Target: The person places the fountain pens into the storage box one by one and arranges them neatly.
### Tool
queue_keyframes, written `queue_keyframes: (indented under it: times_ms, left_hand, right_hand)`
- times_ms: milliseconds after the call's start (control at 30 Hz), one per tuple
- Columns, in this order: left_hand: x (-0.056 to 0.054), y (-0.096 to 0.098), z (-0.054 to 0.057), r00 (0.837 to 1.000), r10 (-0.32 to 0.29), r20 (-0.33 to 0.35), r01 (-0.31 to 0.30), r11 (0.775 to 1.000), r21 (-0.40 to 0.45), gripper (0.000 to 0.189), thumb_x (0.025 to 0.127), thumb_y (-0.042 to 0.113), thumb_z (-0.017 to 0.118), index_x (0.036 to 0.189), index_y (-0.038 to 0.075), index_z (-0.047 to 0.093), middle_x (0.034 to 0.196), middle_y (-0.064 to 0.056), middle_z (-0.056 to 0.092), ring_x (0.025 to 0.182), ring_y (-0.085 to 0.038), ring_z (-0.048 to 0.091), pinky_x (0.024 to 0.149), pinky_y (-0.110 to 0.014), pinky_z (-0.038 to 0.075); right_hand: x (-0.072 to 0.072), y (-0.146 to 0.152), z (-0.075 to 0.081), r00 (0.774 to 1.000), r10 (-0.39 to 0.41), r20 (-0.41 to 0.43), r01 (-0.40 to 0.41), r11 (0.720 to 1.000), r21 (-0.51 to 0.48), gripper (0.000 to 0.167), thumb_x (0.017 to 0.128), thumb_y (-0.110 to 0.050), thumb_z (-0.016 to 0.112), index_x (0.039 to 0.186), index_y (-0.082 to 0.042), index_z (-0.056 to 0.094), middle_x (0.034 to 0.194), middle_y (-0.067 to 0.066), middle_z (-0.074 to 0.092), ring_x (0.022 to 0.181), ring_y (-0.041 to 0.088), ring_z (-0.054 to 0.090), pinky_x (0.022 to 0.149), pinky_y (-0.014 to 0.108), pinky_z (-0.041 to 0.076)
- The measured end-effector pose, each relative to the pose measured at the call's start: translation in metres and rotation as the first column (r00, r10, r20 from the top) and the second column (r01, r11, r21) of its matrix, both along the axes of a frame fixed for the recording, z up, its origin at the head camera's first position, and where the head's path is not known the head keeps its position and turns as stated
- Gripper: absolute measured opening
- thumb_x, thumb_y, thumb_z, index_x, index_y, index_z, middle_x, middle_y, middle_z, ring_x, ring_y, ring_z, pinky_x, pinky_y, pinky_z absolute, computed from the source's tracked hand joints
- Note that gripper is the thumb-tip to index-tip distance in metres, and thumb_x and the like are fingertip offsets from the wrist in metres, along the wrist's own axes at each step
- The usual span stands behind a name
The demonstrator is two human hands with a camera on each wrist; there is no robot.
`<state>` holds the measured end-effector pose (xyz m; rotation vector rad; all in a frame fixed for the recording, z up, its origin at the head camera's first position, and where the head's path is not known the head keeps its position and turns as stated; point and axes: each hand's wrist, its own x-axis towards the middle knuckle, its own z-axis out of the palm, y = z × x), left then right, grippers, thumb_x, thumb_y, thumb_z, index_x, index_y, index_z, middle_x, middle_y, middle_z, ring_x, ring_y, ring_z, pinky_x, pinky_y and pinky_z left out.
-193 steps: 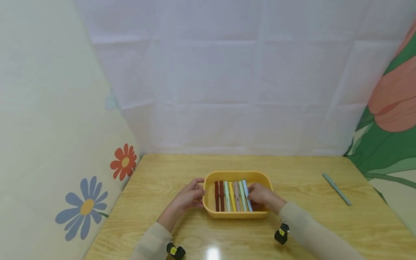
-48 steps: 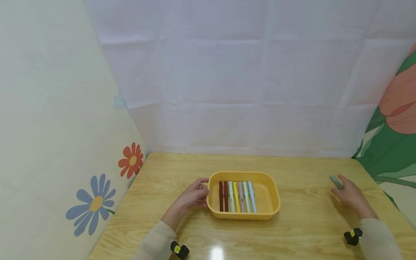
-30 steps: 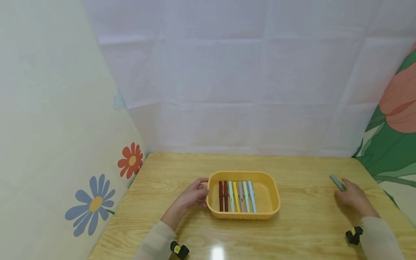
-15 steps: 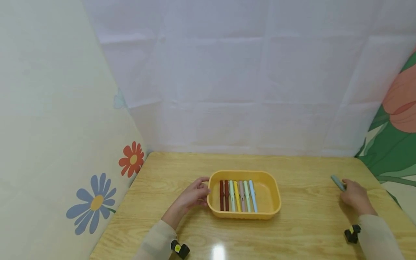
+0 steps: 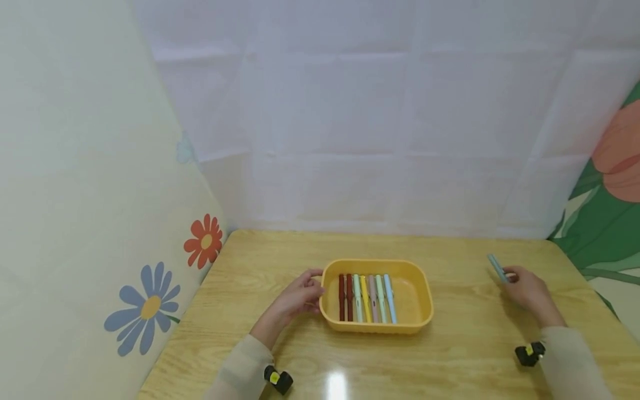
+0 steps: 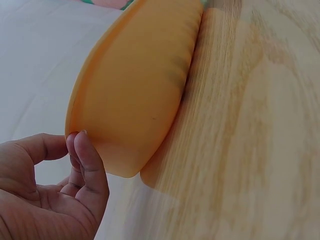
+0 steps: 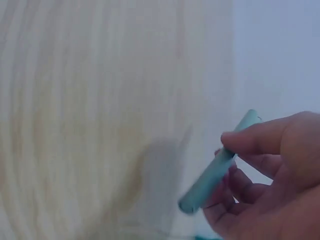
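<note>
My right hand (image 5: 529,291) pinches a grey-green pen (image 7: 210,179) between thumb and fingers, held up off the table at the right. Part of the pen is covered by the fingers. At the left end of a yellow tray (image 5: 425,289), my left hand (image 5: 300,297) grips the rim; in the left wrist view its thumb and fingers (image 6: 90,160) pinch the edge. Inside the tray several pens lie side by side: dark red pens (image 5: 349,297), a yellow pen (image 5: 366,300), a mauve pen (image 5: 373,300), pale green ones and a light blue pen (image 5: 390,299) rightmost.
The tray stands on a wooden table (image 5: 470,355), with bare tray floor right of the blue pen. A white cloth (image 5: 320,139) hangs behind the table's far edge. Walls with painted flowers (image 5: 150,308) flank both sides.
Earlier the right hand was at the light blue pen in the tray; then it reached the grey-green pen on the table. Now that pen is lifted and moved left. The left hand stays at the tray.
</note>
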<state>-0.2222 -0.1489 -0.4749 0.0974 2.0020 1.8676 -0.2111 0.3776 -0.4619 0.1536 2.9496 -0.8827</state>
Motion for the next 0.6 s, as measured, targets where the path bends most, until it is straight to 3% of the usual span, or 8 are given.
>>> queue_keyframes:
  times_ms: [100, 200, 333, 467, 600]
  left_hand:
    - [-0.001, 0.000, 0.000, 1.000, -0.005, 0.001, 0.005, 1.000, 0.001, 0.059, 0.093, 0.006, 0.058, 0.148, 0.001, 0.036, 0.093, -0.005, 0.050, 0.066, -0.014, 0.056, 0.059, -0.026, 0.053]
    - [-0.002, -0.001, 0.000, 1.000, -0.015, 0.003, 0.015, 1.000, 0.000, 0.060, 0.094, 0.007, 0.058, 0.149, 0.001, 0.035, 0.094, -0.005, 0.050, 0.067, -0.014, 0.056, 0.060, -0.026, 0.053]
    - [-0.002, -0.003, 0.002, 1.000, -0.013, -0.001, 0.013, 1.000, -0.016, 0.060, 0.094, 0.007, 0.058, 0.150, 0.002, 0.036, 0.095, -0.006, 0.051, 0.068, -0.014, 0.056, 0.061, -0.027, 0.053]
    - [-0.003, -0.003, 0.002, 1.000, -0.017, -0.012, 0.017, 1.000, -0.022, 0.060, 0.094, 0.007, 0.058, 0.150, 0.001, 0.037, 0.095, -0.007, 0.051, 0.068, -0.015, 0.056, 0.062, -0.028, 0.054]
    - [-0.002, -0.001, 0.000, 1.000, -0.018, -0.003, 0.018, 1.000, -0.012, 0.059, 0.094, 0.007, 0.059, 0.149, 0.001, 0.038, 0.093, -0.006, 0.051, 0.068, -0.015, 0.056, 0.061, -0.027, 0.054]
  right_hand:
    - [0.001, -0.009, 0.005, 1.000, -0.010, 0.013, 0.012, 0.995, -0.097, 0.054, 0.101, -0.017, 0.053, 0.141, 0.014, 0.037, 0.120, 0.040, 0.055, 0.096, 0.045, 0.062, 0.076, 0.049, 0.055]
    - [0.003, -0.020, 0.006, 1.000, -0.015, 0.028, 0.020, 0.975, -0.223, 0.058, 0.103, -0.022, 0.054, 0.145, 0.012, 0.033, 0.113, 0.036, 0.061, 0.082, 0.029, 0.065, 0.068, 0.039, 0.057]
    - [0.006, -0.038, 0.002, 0.998, 0.007, 0.063, 0.020, 0.909, -0.416, 0.061, 0.104, -0.023, 0.054, 0.149, 0.012, 0.031, 0.108, 0.020, 0.071, 0.079, 0.014, 0.065, 0.068, 0.031, 0.058]
    - [0.008, -0.052, 0.000, 0.995, 0.012, 0.101, 0.045, 0.836, -0.547, 0.065, 0.104, -0.026, 0.056, 0.150, 0.012, 0.031, 0.105, 0.005, 0.074, 0.084, 0.012, 0.068, 0.072, 0.030, 0.059]
    - [0.010, -0.064, 0.002, 0.989, 0.029, 0.142, 0.069, 0.769, -0.635, 0.067, 0.104, -0.024, 0.057, 0.151, 0.013, 0.029, 0.107, 0.003, 0.073, 0.089, 0.012, 0.069, 0.076, 0.030, 0.059]
